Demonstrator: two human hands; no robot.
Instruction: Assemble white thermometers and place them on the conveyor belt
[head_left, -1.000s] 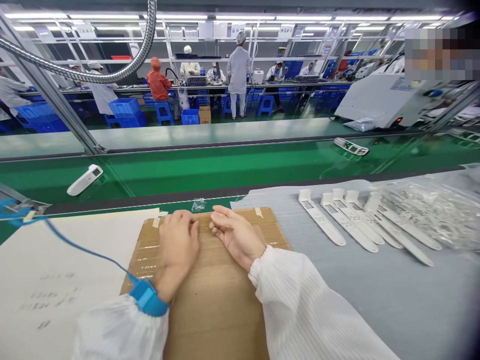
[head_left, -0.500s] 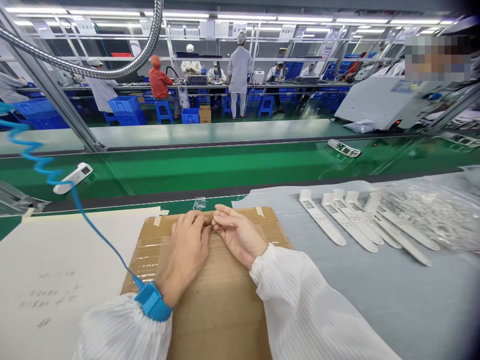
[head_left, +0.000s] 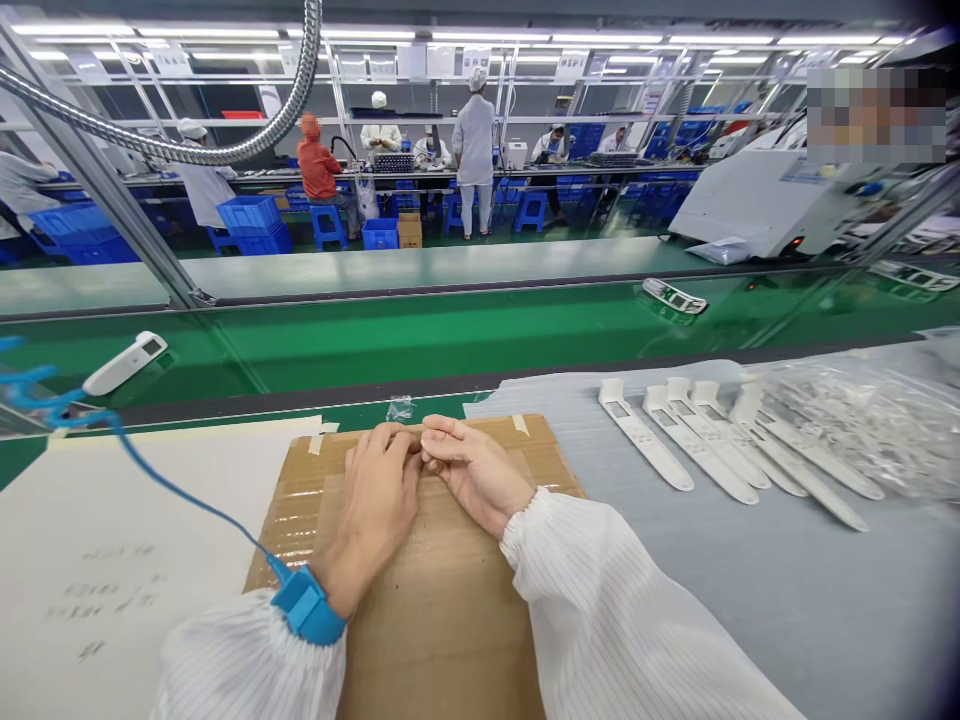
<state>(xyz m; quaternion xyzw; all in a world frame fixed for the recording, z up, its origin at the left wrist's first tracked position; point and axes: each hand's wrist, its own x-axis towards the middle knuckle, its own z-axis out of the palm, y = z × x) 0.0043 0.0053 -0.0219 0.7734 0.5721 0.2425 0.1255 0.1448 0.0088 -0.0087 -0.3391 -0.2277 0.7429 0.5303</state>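
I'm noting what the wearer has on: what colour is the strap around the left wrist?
The strap is blue; the head view shows it.

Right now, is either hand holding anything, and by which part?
It can't be told: the left hand and right hand are close together over the cardboard, and would hide anything small between them.

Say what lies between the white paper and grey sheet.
In the head view, cardboard, beneath the left hand and right hand, lies between the white paper and grey sheet.
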